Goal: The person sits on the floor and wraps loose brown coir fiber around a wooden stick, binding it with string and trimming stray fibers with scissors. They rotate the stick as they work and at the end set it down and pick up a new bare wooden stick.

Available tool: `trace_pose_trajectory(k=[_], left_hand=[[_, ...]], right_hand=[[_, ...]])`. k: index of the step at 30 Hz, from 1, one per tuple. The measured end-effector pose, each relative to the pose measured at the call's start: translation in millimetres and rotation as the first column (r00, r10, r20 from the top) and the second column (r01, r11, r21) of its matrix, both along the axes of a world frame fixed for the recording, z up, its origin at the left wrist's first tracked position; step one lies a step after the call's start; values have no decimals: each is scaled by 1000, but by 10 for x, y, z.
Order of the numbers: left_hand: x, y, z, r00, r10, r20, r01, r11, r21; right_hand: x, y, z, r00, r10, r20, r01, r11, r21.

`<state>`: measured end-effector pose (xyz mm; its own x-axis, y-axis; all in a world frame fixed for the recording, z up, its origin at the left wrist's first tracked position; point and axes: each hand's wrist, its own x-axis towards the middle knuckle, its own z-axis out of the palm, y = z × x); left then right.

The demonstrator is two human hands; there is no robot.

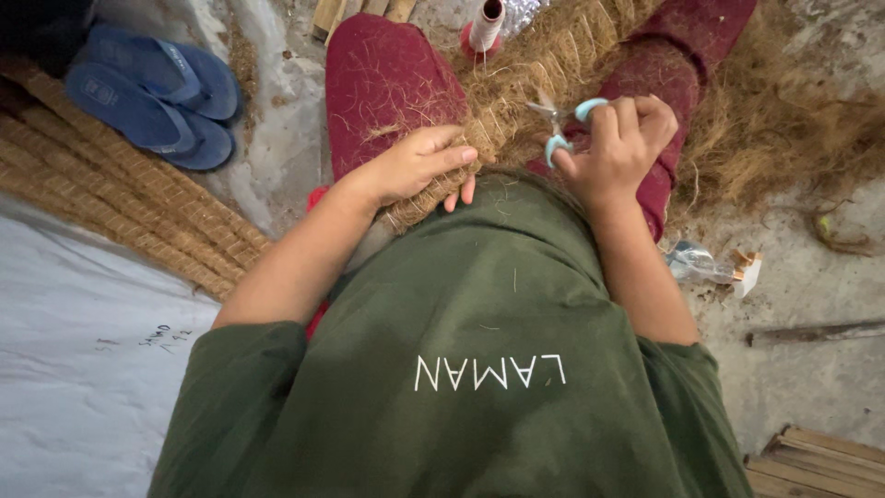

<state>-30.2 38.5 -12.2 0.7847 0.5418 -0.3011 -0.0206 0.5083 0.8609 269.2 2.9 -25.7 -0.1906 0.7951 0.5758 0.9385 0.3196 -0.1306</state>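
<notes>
Nearest to us, we are seeing a green shirt (461, 350) filling the lower view. Just beyond it, the left hand (415, 166) is pressing down on a coir mat (516, 101) lying across the lap, fingers curled over its near edge. To the right, the right hand (622, 148) is gripping small scissors (564, 124) with light blue handles, blades pointing left over the mat. Farther off, a thread spool (484, 28) is standing beyond the red trousers (387, 83), and blue sandals (152, 92) are lying far left beside another coir strip (111, 198).
</notes>
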Motion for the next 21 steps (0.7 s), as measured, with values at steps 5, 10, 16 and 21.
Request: trace_pose_trajectory(k=[5,10,16,21], left_hand=[[-5,12,-31,999,-7,35,7,1000,-16],[-22,14,10,999,24,29,-23,999,-43],[-9,35,8,1000,15,-8,-15,999,-44],[28,-1,-48,999,28,-30,-28,1000,3]], right_hand=[[86,-16,-15,997,55,-46,-56,998,-4],[117,-29,20,997,50,-56,-53,997,-63],[44,-12,95,997,31,75,-29,999,-21],[-6,-19,96,996,52,68,-49,997,-56]])
